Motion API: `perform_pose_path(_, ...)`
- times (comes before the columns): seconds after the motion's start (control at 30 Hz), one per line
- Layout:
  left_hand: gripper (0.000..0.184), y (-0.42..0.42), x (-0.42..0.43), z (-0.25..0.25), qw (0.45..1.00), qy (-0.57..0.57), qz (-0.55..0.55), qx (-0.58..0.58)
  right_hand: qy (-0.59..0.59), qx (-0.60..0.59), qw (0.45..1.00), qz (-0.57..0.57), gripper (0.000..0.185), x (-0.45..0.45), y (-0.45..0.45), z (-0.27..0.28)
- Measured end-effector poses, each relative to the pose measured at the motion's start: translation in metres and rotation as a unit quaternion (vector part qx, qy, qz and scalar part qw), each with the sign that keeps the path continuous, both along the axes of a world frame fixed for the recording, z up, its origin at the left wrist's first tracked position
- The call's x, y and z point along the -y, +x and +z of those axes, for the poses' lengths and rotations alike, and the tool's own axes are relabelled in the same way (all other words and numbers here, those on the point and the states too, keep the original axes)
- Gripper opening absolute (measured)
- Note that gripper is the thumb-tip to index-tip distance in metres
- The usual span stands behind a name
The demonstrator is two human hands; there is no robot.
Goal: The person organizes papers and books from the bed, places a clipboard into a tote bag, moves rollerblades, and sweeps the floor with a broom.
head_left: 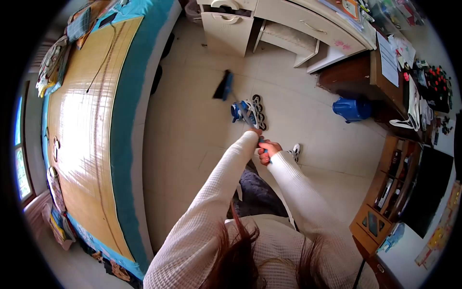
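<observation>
Both hands grip the handle of a broom (242,109), which slants away over the tiled floor. My left hand (255,132) is closed around the handle farther forward, its fingers partly hidden. Closer to my body, my right hand (269,152) is wrapped round the handle's blue end. The dark and blue broom head (223,85) is slightly blurred, beyond a blue and white inline skate (248,111) lying on its side. The broom handle passes over the skate. A white shoe (296,152) shows just right of my right hand.
A bed with a woven mat (82,120) runs along the left, with dark shoes at its edge. Ahead stand a white desk (308,29) and a stool (291,39). To the right are a blue bucket (352,109), a dark wooden desk and a wooden cabinet (369,226).
</observation>
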State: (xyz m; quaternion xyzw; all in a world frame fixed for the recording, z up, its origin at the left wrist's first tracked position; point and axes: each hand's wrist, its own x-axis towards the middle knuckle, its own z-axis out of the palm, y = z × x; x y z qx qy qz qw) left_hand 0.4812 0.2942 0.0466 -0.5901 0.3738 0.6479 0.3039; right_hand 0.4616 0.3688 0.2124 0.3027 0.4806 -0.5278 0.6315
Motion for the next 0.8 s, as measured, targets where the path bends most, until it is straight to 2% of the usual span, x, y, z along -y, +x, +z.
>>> perform_pose_path(0.07, 0.019, -0.029, -0.017, 0.006, 1.000, 0.018, -0.011, 0.000, 0.019, -0.034, 0.998, -0.054, 0.012, -0.018, -0.009, 0.004)
perform_pose_path(0.1, 0.019, -0.043, -0.029, 0.012, 1.000, 0.018, -0.011, -0.001, 0.064, -0.022, 0.993, -0.099, 0.012, -0.024, -0.012, 0.008)
perform_pose_path(0.13, 0.021, -0.054, -0.038, 0.026, 0.949, -0.062, -0.287, -0.118, 0.079, -0.021, 0.988, -0.135, 0.011, -0.031, -0.011, 0.012)
perform_pose_path(0.17, 0.024, -0.063, -0.046, 0.042, 0.804, -0.137, -0.534, -0.223, 0.075, -0.041, 0.986, -0.143, 0.011, -0.036, -0.012, 0.013)
perform_pose_path(0.2, 0.027, -0.069, -0.055, 0.051, 0.579, -0.199, -0.730, -0.304, 0.070, -0.060, 0.984, -0.152, 0.010, -0.041, -0.013, 0.012)
perform_pose_path(0.23, 0.027, -0.073, -0.066, 0.042, 0.579, -0.203, -0.731, -0.300, 0.036, -0.037, 0.987, -0.154, 0.009, -0.048, -0.016, 0.012)
perform_pose_path(0.27, 0.024, -0.072, -0.081, 0.013, 0.717, -0.154, -0.612, -0.298, 0.002, -0.011, 0.988, -0.155, 0.009, -0.054, -0.016, 0.011)
perform_pose_path(0.3, 0.022, -0.065, -0.095, -0.018, 0.829, -0.099, -0.470, -0.285, 0.011, -0.047, 0.988, -0.146, 0.008, -0.055, -0.012, 0.019)
perform_pose_path(0.33, 0.021, -0.054, -0.105, -0.042, 0.912, -0.042, -0.311, -0.263, 0.015, -0.054, 0.990, -0.129, 0.008, -0.054, -0.011, 0.030)
perform_pose_path(0.4, 0.021, -0.031, -0.108, -0.064, 0.978, 0.022, -0.066, -0.195, 0.033, -0.055, 0.991, -0.115, 0.009, -0.043, -0.004, 0.058)
perform_pose_path(0.43, 0.021, -0.022, -0.093, -0.045, 0.984, -0.050, -0.027, -0.170, 0.030, -0.055, 0.991, -0.120, 0.009, -0.035, -0.005, 0.059)
perform_pose_path(0.5, 0.022, -0.005, -0.049, -0.011, 0.982, -0.117, -0.004, -0.149, -0.033, 0.031, 0.995, -0.084, 0.010, -0.018, -0.009, 0.061)
perform_pose_path(0.6, 0.021, -0.022, 0.047, 0.001, 0.975, -0.104, -0.171, -0.096, -0.084, 0.073, 0.991, -0.076, 0.010, 0.027, -0.030, 0.028)
perform_pose_path(0.67, 0.020, -0.038, 0.077, -0.005, 0.961, -0.094, -0.253, -0.067, -0.061, 0.056, 0.994, -0.076, 0.010, 0.061, -0.045, 0.008)
perform_pose_path(0.7, 0.020, -0.045, 0.084, -0.012, 0.954, -0.089, -0.282, -0.058, -0.043, 0.085, 0.991, -0.094, 0.011, 0.073, -0.050, 0.002)
perform_pose_path(0.73, 0.017, -0.047, 0.084, -0.037, 0.882, -0.152, -0.429, -0.120, -0.039, 0.087, 0.990, -0.104, 0.011, 0.076, -0.051, 0.001)
perform_pose_path(0.77, 0.015, -0.046, 0.080, -0.067, 0.781, -0.208, -0.561, -0.180, -0.016, 0.083, 0.984, -0.154, 0.012, 0.076, -0.046, 0.001)
perform_pose_path(0.8, 0.013, -0.047, 0.074, -0.059, 0.717, -0.224, -0.626, -0.210, 0.008, 0.081, 0.976, -0.204, 0.013, 0.075, -0.040, 0.003)
